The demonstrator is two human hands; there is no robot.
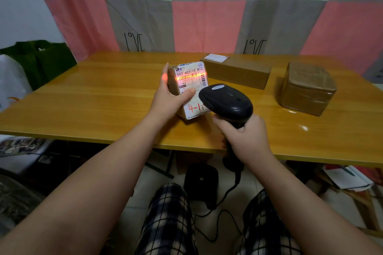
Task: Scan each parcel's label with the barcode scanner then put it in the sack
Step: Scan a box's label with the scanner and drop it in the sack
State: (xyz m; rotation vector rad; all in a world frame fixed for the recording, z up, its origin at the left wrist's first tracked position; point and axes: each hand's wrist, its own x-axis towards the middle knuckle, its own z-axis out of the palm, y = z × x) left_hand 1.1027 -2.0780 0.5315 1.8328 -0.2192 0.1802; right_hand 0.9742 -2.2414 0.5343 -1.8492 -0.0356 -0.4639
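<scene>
Holding the parcel (194, 107) tilted up, label (190, 74) facing back, low edge seemingly resting on the table (103, 97). Gripping it from its left side with the left hand (169, 99), pressing the thumb on the label just under the barcode and wrapping the fingers round the far side. Clenching the right hand (244, 132) round the handle of the scanner (226, 99), just right of the parcel. Throwing a red beam (192, 77) across the barcode and spilling onto a left fingertip. Judging the scan as under way, bagging not yet begun.

Risking a missed read by sliding the thumb up over the bars, tipping the glossy label into glare, or crowding the scanner too close. Risking a dropped parcel too, gripping one-handed at a tilt. Trailing a cable (217, 219) below the right hand, liable to snag.

Leaving two more beyond the right hand: a long box (236, 71) and a taped box (306, 89). Showing a green bag (41, 60) and a white bag (10, 83) far out past the left hand, off the table; cannot tell which is the sack.
</scene>
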